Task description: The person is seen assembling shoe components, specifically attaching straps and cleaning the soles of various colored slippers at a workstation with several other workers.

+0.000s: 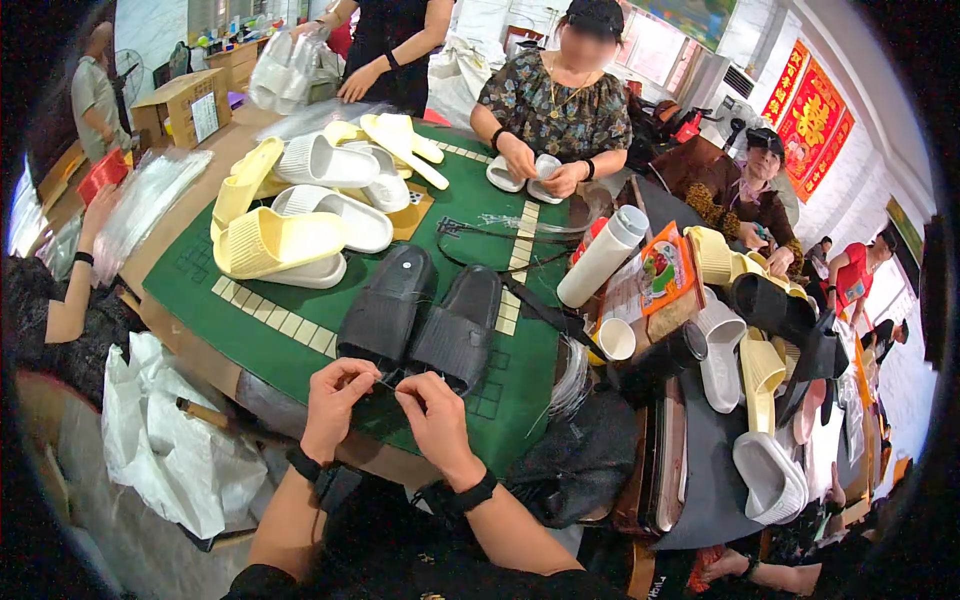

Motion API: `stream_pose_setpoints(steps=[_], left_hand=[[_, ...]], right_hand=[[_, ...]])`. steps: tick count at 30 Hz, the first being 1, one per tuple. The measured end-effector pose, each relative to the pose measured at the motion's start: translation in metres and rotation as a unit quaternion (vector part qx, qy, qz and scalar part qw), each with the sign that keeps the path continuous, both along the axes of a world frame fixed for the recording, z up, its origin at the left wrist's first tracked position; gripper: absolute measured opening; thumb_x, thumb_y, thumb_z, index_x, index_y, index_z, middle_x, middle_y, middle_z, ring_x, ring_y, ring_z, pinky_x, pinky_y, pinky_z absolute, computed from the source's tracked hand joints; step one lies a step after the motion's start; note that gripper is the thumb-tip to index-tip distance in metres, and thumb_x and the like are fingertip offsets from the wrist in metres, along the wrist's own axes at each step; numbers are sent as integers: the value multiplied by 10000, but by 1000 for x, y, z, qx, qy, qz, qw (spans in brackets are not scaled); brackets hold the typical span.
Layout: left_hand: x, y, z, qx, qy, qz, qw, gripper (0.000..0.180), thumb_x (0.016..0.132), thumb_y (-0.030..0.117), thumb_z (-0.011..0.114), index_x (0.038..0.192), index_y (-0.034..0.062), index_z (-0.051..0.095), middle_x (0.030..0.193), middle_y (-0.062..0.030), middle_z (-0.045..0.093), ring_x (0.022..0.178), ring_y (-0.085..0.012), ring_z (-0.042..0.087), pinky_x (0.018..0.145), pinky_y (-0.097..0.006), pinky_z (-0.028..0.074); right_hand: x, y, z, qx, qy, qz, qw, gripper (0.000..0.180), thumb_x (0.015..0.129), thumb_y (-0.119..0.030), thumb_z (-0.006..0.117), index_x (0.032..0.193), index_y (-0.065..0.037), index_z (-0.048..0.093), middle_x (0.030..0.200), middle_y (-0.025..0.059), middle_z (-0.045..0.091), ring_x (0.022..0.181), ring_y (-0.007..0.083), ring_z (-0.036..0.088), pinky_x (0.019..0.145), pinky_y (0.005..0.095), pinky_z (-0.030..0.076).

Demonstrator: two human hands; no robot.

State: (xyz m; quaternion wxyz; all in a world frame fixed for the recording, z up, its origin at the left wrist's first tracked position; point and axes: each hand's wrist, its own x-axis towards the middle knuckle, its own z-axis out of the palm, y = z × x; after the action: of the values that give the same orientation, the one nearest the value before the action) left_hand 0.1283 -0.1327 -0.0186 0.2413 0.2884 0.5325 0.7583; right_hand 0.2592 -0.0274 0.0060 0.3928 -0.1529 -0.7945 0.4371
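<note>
A pair of black slide slippers lies on the green mat [190,300] right in front of me, the left slipper [385,305] beside the right slipper [462,315]. At their near ends my left hand [340,398] is closed in a pinch. My right hand [435,418] pinches as well, close beside it. Something thin and dark shows between the fingertips, too small to name. Farther left sits a pile of yellow slippers [280,243] and white slippers [335,215]. Clear thin plastic strands [572,380] lie in a bundle to the right of the black pair.
Across the table a person [555,110] handles a pair of pale slippers [540,178]. A white bottle [605,255], a paper cup [614,340] and an orange packet [665,270] stand on the right. More slippers [765,375] fill the right-hand surface. Clear plastic bags [150,205] lie far left.
</note>
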Motion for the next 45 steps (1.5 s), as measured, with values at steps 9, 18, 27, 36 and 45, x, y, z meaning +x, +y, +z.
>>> stream_pose_setpoints(steps=[9,18,27,36,45], left_hand=[[3,0,8,-23,38,-10,999,51,886,55,652,889,4,658,938,-59,678,775,-97,573,712,-238,459],[-2,4,1,45,-64,24,997,72,901,66,637,899,-4,650,904,-64,673,783,-107,585,713,-243,467],[22,-18,55,78,61,-115,988,48,917,17,610,937,-24,623,942,-87,657,878,-141,626,807,-278,510],[-3,-23,131,101,118,15,988,65,929,65,602,896,9,597,827,-95,653,760,-148,592,721,-291,488],[-79,52,110,-105,416,-48,902,199,903,190,670,1047,53,652,918,-55,676,879,-170,641,791,-303,501]], right_hand=[[0,4,-3,-3,-28,9,1000,54,849,-22,644,887,-15,606,841,124,602,759,305,610,676,357,488],[1,1,3,-44,-3,-13,999,123,841,-22,676,947,-14,614,836,97,588,689,207,580,628,315,473],[3,-12,28,-27,14,93,995,416,849,43,643,1248,-65,593,1378,117,523,899,169,621,686,267,505],[32,-22,28,-37,-11,88,995,156,958,-89,563,938,35,656,812,84,654,690,143,620,657,271,507],[139,-35,72,-13,138,-13,990,225,887,-8,458,693,34,562,592,62,491,479,85,394,453,239,268]])
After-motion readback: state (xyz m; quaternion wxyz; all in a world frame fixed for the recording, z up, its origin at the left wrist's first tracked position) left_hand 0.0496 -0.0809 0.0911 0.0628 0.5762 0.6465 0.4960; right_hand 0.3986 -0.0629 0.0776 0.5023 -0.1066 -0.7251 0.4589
